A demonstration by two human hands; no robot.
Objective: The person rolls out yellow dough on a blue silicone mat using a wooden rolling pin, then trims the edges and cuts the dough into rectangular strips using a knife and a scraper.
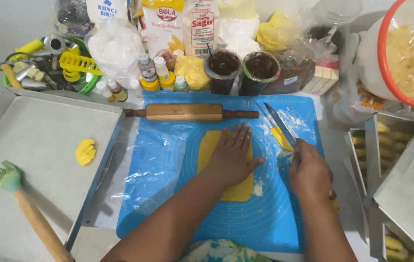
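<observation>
Status, my read: yellow dough sheet point(236, 191) rolled flat on blue mat point(168, 160), rolling pin point(185, 112) parked above it. Left hand point(232, 154) flat & open, pressing the sheet. Right hand point(308, 172) clenched on knife point(279, 125), blade beside the sheet's right edge. One shaped piece point(85, 151) on tray point(37, 128), so prob early; most of the sheet uncut. Knife handle hidden in fist, sheet middle under palm.

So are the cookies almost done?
Not yet. One shaped yellow piece sits on the tray, and the tins at the right hold more. The left hand presses flat dough while the right hand holds a knife. Most of the dough is uncut.
</observation>
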